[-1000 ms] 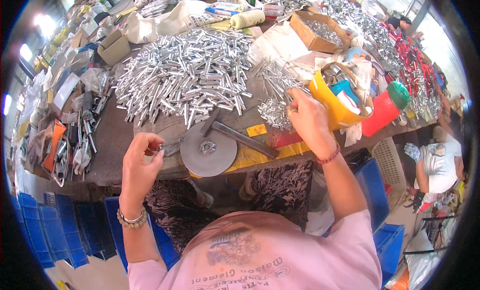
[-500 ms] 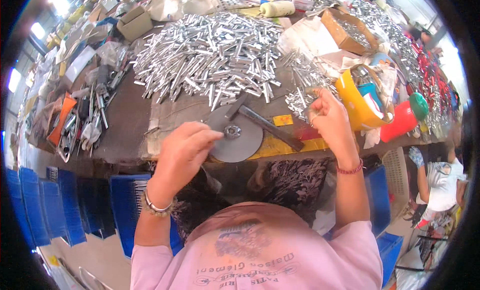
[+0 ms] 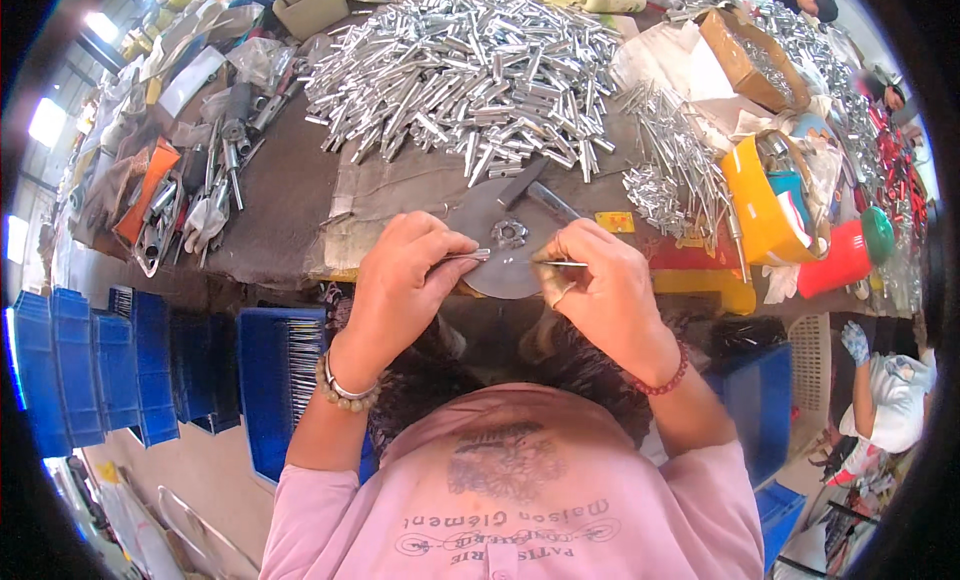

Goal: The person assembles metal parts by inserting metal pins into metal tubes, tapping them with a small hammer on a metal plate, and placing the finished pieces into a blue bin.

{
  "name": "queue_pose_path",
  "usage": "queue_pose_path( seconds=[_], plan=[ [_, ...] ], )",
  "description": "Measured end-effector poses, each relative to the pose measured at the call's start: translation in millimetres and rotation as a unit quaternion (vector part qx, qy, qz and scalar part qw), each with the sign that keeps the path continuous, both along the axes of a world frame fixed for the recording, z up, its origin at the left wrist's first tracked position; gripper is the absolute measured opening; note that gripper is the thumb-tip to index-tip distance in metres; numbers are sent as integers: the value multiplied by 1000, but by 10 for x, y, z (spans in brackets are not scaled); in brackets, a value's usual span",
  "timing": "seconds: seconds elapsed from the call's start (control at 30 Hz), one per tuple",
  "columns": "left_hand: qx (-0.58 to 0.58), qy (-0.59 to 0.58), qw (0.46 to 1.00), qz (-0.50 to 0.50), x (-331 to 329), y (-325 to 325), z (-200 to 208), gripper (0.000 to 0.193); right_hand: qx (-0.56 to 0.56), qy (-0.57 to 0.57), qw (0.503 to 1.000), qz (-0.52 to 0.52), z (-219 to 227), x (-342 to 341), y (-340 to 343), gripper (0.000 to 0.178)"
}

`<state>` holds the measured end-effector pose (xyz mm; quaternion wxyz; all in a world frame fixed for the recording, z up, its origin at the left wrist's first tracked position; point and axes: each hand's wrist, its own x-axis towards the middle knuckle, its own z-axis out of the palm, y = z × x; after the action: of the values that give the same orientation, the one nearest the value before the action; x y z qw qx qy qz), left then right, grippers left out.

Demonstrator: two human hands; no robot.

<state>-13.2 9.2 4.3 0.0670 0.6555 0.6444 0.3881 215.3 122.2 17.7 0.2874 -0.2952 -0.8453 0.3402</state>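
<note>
Over the near part of a round grey disc (image 3: 488, 208), my left hand (image 3: 405, 280) pinches a short shiny metal tube (image 3: 481, 255). Just to its right, my right hand (image 3: 605, 290) is closed on a thin metal pin (image 3: 568, 264) that points left toward the tube, with a gap between them. A small notched metal ring (image 3: 510, 234) sits at the middle of the disc. The hammer (image 3: 522, 183) lies with its head on the disc's far edge; my right hand hides the lower part of its handle.
Behind the disc spreads a big heap of metal tubes (image 3: 460, 80). Small metal pins (image 3: 655, 202) lie at the right, beside a yellow cut-open container (image 3: 760, 205) and a red bottle (image 3: 835, 268). Tools (image 3: 205, 195) crowd the left; blue bins (image 3: 265, 380) stand below the table.
My right hand has come from the small metal pieces at the right to the disc, now with a pin. My left hand still stays by the disc, its tube now showing. The view has shifted.
</note>
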Motion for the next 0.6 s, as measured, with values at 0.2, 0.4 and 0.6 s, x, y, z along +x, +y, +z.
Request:
queue_pose_path(
  seconds=[0.2,0.4,0.6],
  plan=[
    [6,4,1000,9,29,-15,-1,16,163,-80,983,23,9,70,35,14],
    [22,-14,1000,0,11,-8,-61,16,279,-89,955,39,76,-1,50,13],
    [22,-21,999,11,28,-42,-90,17,257,-78,962,42,15,-20,61,10]
  ],
)
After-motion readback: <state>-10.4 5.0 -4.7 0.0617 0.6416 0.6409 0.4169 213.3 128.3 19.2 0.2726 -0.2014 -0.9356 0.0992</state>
